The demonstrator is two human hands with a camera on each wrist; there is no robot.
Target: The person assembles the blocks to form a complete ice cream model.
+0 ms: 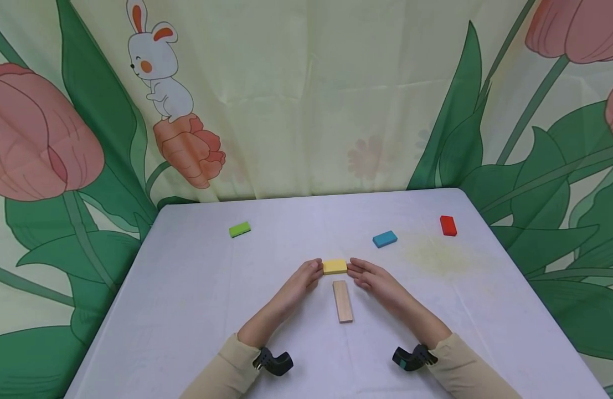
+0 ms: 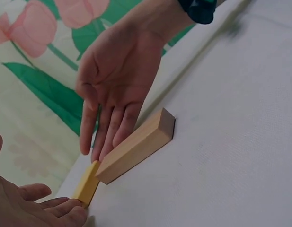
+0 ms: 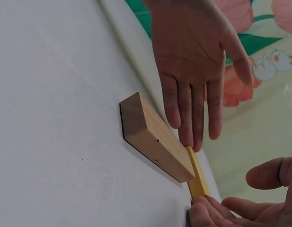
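Note:
A flat yellow block (image 1: 334,267) lies crosswise near the middle of the white table, between the two hands. At its left end the fingertips of my left hand (image 1: 302,279) touch it, fingers fairly straight. My right hand (image 1: 378,281) touches the opposite end with extended fingers. Closer to me is a plain wooden block (image 1: 343,301), lying lengthwise between the wrists; neither hand touches it. The left wrist view has the yellow block (image 2: 86,184) partly behind the wooden block (image 2: 136,145). Seen from the right wrist, my left hand (image 3: 190,71) has its palm turned inward.
A green block (image 1: 240,229) lies at the far left of the table (image 1: 186,310). Toward the far right are a blue block (image 1: 385,239) and a red block (image 1: 448,225). Behind the table's back edge hangs a printed curtain (image 1: 286,100) with tulips and a rabbit.

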